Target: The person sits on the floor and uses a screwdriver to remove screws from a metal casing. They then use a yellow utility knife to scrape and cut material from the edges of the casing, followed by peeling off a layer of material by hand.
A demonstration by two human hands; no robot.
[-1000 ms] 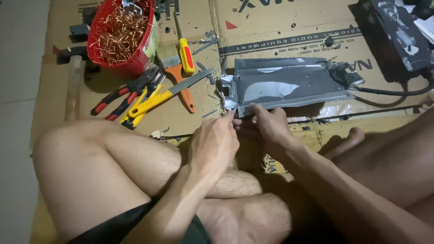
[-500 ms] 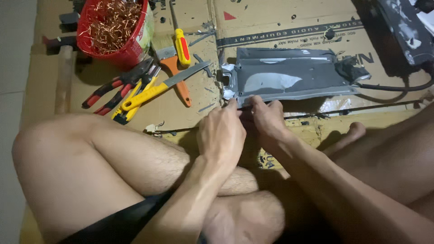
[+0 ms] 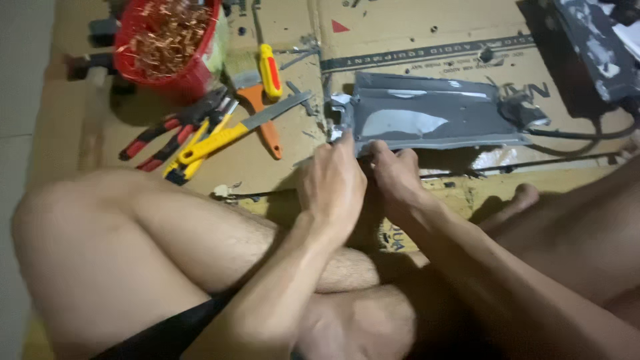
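Note:
A dented grey metal plate [image 3: 433, 120] lies flat on the cardboard in front of my crossed legs. My left hand [image 3: 333, 183] is curled at the plate's near-left corner, its fingers pinched on the bent edge. Right beside it, almost touching, my right hand [image 3: 397, 177] has its fingertips pressed on the plate's near edge. What lies between the fingertips is hidden by the hands. A thin black wire [image 3: 533, 163] runs along the cardboard just below the plate.
A red basket of copper wire scraps [image 3: 167, 40] stands at the back left. Red-handled pliers [image 3: 160, 140], a yellow-handled tool [image 3: 207, 141], an orange-handled blade [image 3: 267, 127] and a yellow-and-red screwdriver [image 3: 270, 70] lie left of the plate. A black device [image 3: 587, 53] with a cable sits at the back right.
The view has drifted a little, so the basket and tools sit higher in the frame. Both hands have stayed at the plate's near-left corner with only small finger movements.

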